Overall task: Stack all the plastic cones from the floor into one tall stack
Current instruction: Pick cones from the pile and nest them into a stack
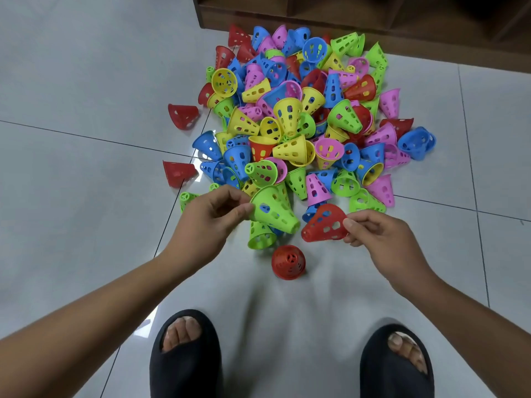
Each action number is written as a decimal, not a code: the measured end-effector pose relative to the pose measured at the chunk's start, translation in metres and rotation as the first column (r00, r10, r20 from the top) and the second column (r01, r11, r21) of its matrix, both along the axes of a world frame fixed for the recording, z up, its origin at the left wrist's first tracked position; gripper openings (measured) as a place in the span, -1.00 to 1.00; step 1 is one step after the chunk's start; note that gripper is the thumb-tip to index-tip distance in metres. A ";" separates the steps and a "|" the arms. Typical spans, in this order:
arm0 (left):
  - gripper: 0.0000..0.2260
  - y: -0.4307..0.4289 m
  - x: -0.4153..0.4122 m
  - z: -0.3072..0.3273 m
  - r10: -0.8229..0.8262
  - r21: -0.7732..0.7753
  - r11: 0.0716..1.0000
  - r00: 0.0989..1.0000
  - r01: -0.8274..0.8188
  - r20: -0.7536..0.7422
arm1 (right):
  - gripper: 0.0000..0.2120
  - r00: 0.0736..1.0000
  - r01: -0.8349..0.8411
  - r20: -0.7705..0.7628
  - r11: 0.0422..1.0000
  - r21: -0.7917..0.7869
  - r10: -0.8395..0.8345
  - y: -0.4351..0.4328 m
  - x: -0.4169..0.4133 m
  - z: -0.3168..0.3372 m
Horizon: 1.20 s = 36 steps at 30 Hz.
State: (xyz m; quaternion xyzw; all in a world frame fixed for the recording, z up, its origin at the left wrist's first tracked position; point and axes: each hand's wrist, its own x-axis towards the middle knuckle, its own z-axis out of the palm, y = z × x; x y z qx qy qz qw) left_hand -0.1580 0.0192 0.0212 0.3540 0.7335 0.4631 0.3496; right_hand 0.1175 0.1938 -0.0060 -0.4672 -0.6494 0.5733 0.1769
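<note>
L hand pinches a green cone by its rim; R hand grips a red cone, tips facing, just apart. Cone pile on floor by shelf; another red cone upright w/ slippers near.

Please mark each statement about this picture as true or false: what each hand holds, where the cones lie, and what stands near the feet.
1. The left hand holds a green cone. True.
2. The right hand holds a blue cone. False: it pinches a red cone by its wide rim.
3. A red cone stands alone on the floor in front of the slippers. True.
4. A tall stack is already built. False: most cones lie in a loose pile.
5. The pile lies on a carpet. False: it lies on pale floor tiles.
</note>
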 end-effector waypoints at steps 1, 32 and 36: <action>-0.98 0.000 0.005 0.002 0.006 0.015 1.000 0.998 -0.007 0.067 | -0.94 0.999 0.022 -0.038 0.998 -0.053 -0.024 0.000 0.000 0.002; -0.94 -0.022 0.041 -0.067 0.076 -0.380 0.925 0.976 0.008 0.206 | -0.92 0.975 -0.086 0.183 0.969 -0.230 0.129 -0.032 -0.004 -0.035; -0.93 -0.018 0.020 -0.071 -0.007 -0.302 0.953 0.998 -0.011 -0.058 | -0.90 0.942 -0.152 0.295 0.987 -0.058 0.163 -0.017 -0.001 -0.047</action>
